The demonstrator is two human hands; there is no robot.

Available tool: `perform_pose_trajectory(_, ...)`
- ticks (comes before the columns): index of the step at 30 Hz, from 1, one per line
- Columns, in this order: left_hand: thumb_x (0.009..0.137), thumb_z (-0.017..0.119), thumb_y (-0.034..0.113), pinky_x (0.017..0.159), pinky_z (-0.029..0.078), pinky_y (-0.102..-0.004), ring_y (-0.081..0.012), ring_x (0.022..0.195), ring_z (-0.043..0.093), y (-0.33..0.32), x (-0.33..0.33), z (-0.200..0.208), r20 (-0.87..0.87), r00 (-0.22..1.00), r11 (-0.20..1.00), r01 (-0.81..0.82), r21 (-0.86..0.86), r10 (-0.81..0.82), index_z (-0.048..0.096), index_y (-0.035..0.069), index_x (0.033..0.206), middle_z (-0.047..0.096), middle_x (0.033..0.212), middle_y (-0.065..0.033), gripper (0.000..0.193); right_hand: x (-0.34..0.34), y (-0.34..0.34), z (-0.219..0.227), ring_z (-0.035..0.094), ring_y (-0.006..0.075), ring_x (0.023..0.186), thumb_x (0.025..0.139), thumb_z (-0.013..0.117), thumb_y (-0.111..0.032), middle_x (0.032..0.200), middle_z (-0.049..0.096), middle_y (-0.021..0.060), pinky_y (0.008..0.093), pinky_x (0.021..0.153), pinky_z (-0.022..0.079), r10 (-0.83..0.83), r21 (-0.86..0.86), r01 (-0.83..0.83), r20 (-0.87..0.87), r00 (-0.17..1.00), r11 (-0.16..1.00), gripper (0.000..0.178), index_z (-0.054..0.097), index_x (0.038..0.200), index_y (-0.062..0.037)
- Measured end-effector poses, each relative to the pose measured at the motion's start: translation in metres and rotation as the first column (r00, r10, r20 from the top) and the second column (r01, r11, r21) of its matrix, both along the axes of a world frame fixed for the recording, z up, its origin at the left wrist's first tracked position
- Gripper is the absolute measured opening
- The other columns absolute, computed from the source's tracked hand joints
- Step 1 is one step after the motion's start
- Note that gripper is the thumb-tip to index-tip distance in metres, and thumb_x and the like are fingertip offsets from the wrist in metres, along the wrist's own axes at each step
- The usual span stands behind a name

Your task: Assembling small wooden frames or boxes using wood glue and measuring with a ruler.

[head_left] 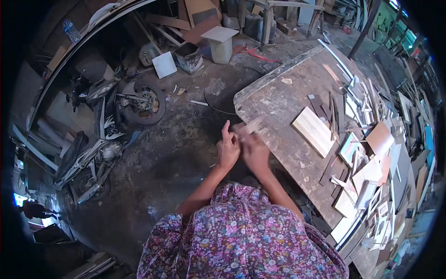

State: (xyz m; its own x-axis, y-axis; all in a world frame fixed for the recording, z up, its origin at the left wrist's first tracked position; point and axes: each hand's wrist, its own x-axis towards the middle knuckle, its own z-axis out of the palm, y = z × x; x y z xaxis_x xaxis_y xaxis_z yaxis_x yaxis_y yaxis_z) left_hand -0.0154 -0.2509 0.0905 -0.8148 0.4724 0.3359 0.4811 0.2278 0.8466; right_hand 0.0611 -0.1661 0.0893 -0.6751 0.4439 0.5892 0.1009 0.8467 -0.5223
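Note:
My left hand [228,149] is raised in front of my body, beside the near-left edge of the wooden table [274,100]. Its index finger points up, and the other fingers are bent or partly hidden. Close against it, perhaps touching, is my right hand [254,149], its fingers smeared by motion. A pale blurred patch [254,123] shows just beyond the right fingertips; whether it is something held or part of the tabletop I cannot make out. No object is clearly visible in the left hand. A light wooden board [315,131] lies on the table to the right of both hands.
Wood offcuts and thin strips [367,181] are heaped along the table's right side. At the left stands a partly stripped motorcycle [104,135]. Beyond the floor are a square bucket [189,58], a white panel [164,64], a board-topped bin [220,49] and a red cord [260,55].

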Motion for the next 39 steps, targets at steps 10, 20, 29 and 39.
perform_pose_trajectory(10,0.079,0.053,0.005,0.063,0.047,-0.0407,-0.0322,0.076,0.060,-0.019,0.004,-0.008,-0.008,1.000,0.998,-0.027,0.052,0.027,0.027,0.007,0.125,0.062,0.088,-0.0139,0.053,-0.001,0.001,0.032,0.058,0.0290,0.069,0.072,0.054,-0.004,0.076,0.056,0.0143,0.0398,0.055,0.046,-0.020,-0.140,0.022,0.010,1.000,0.990,0.045,0.053,0.115,-0.0183)
perform_pose_trajectory(20,0.080,0.050,0.003,0.066,0.048,-0.0398,-0.0331,0.078,0.060,-0.006,0.014,-0.017,-0.033,0.991,0.991,-0.130,0.036,0.132,0.028,0.004,0.123,0.062,0.093,-0.0146,0.049,-0.007,0.033,0.006,0.057,0.0329,0.069,0.076,0.052,-0.008,0.085,0.057,0.0180,0.0427,0.062,0.045,-0.040,-0.131,0.071,0.224,0.974,0.989,0.035,0.057,0.109,-0.0152)
perform_pose_trajectory(29,0.075,0.056,0.003,0.062,0.048,-0.0324,-0.0244,0.070,0.062,-0.001,0.022,-0.026,-0.042,0.968,0.967,-0.242,0.074,0.246,0.033,0.004,0.121,0.063,0.092,-0.0117,0.052,-0.022,0.044,0.012,0.058,0.0335,0.066,0.073,0.051,-0.004,0.079,0.057,0.0182,0.0416,0.057,0.047,0.066,-0.173,-0.021,0.261,0.963,0.985,0.038,0.057,0.110,-0.0138)
perform_pose_trajectory(39,0.077,0.055,0.006,0.060,0.046,-0.0431,-0.0328,0.070,0.061,-0.004,0.015,-0.030,-0.116,0.937,0.942,-0.319,0.106,0.331,0.030,0.006,0.123,0.062,0.083,-0.0139,0.052,-0.036,0.042,0.010,0.060,0.0293,0.077,0.072,0.048,0.000,0.102,0.060,0.0085,0.0380,0.061,0.050,0.127,-0.104,-0.099,0.311,0.942,0.990,0.043,0.056,0.111,-0.0164)
